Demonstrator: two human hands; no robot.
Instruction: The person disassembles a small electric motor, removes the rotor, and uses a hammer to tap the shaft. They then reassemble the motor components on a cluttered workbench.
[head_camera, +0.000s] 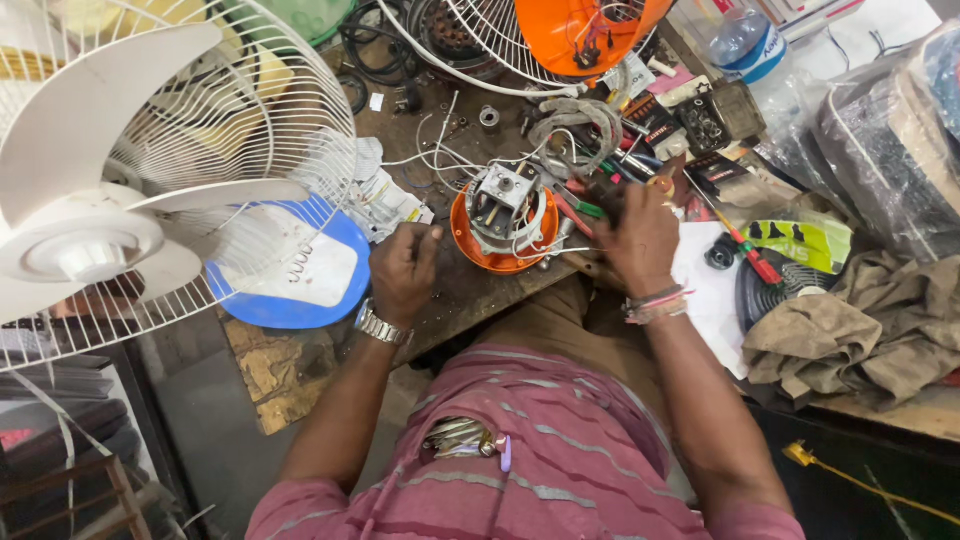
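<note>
Left hand (403, 270) closed into a loose fist, pinching thin white wires (440, 160) just left of the fan motor (503, 205), which sits in an orange housing (470, 245) at the frame's centre on the cluttered tabletop (460, 290). Right hand (642, 235) curled over tools right of the motor; exact grip impossible to tell. White fan (110, 190) filling the upper left.

Motor (503, 205) between hands, fan (120, 170) left
</note>
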